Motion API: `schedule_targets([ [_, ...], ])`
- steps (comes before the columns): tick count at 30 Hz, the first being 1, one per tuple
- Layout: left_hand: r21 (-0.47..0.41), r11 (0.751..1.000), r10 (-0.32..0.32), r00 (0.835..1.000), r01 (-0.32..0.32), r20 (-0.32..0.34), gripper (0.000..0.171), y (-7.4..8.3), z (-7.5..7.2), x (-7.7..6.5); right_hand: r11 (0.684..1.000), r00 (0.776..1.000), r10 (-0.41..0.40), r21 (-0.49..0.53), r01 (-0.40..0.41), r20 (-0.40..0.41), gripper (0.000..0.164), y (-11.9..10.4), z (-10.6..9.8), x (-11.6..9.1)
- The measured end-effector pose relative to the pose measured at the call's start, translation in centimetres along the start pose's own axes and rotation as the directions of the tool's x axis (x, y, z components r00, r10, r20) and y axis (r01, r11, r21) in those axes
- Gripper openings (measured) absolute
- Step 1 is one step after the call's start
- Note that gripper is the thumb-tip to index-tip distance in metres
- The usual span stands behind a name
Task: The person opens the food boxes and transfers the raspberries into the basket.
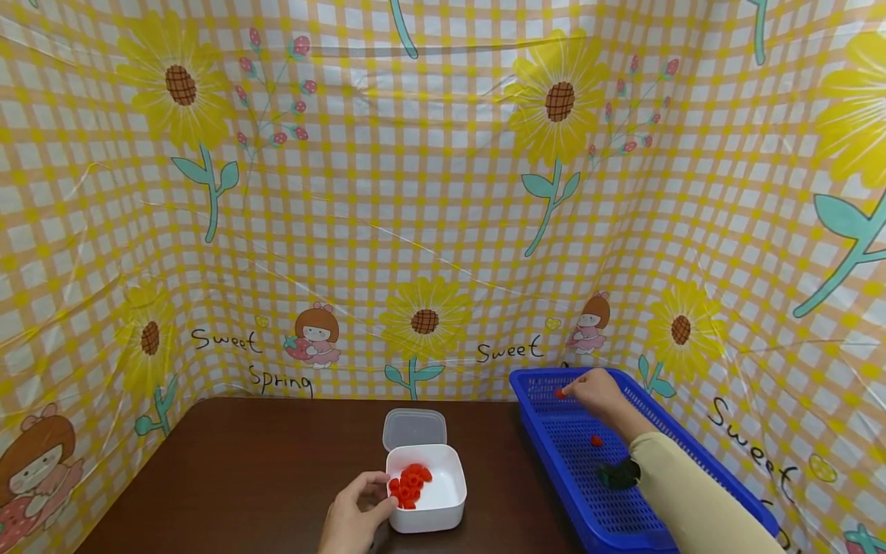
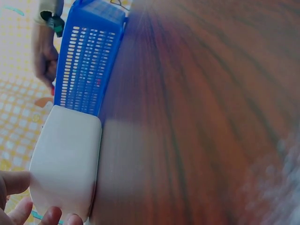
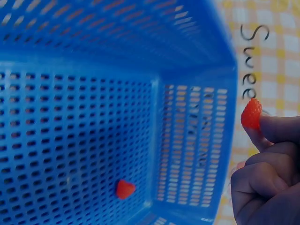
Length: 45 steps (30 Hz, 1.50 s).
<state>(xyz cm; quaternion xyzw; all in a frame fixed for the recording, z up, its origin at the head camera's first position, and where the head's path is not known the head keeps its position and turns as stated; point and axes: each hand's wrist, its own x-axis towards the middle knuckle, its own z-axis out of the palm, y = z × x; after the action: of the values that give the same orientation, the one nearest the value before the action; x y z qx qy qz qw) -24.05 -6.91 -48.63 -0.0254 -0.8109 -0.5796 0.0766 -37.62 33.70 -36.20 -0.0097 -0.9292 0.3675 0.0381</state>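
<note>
A small, bumpy, bright red berry-shaped piece (image 3: 251,114) is pinched between thumb and forefinger of the right hand (image 1: 598,394), at the far end of a blue perforated plastic basket (image 1: 623,542) — another red piece (image 1: 597,441) lies on its floor. The left side of a white, rounded-square plastic box (image 1: 431,522) is touched by the spread left hand (image 1: 354,514); more red pieces (image 1: 411,485) are gathered inside — behind it, a translucent grey lid (image 1: 415,428) is seen on the dark brown table (image 1: 263,462)

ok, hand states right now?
Left hand: open, touching the side of the white box.
Right hand: closed, pinching a small red strawberry-like piece.
</note>
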Motion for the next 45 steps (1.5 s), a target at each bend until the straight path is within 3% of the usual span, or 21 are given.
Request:
schedule_targets([
  [16,0.006,1.0,-0.015,1.0,0.015,0.004,0.033,0.0,0.2,0.4,0.999,0.999,0.025,-0.026,-0.024,0.032,0.044,3.3,0.2,0.6],
  [24,0.005,1.0,0.004,1.0,-0.004,0.008,0.032,0.1,0.2,0.1,0.998,0.996,0.061,0.019,-0.063,0.066,0.014,4.2,0.0,0.3],
  [26,0.003,1.0,0.008,1.0,-0.008,0.009,0.032,0.1,0.2,0.1,0.997,0.995,0.068,0.029,-0.07,0.079,0.018,4.3,-0.1,0.2],
  [29,-0.002,1.0,0.011,1.0,-0.011,0.01,0.032,0.1,0.2,0.1,0.995,0.99,0.096,0.011,-0.098,0.101,0.042,4.4,-0.2,0.0],
  [32,-0.004,1.0,0.011,1.0,-0.011,0.012,0.032,0.1,0.2,0.1,0.994,0.988,0.11,-0.017,-0.109,0.112,0.051,4.5,-0.3,0.0],
  [38,-0.001,1.0,0.012,1.0,-0.012,0.004,0.033,-0.1,0.2,0.0,0.993,0.986,0.119,-0.031,-0.116,0.118,0.053,4.4,-0.2,0.2],
  [45,0.014,0.999,0.029,1.0,-0.029,-0.003,0.034,-0.3,0.1,-0.1,0.999,0.995,0.004,0.052,-0.01,0.098,0.048,3.3,0.4,0.4],
])
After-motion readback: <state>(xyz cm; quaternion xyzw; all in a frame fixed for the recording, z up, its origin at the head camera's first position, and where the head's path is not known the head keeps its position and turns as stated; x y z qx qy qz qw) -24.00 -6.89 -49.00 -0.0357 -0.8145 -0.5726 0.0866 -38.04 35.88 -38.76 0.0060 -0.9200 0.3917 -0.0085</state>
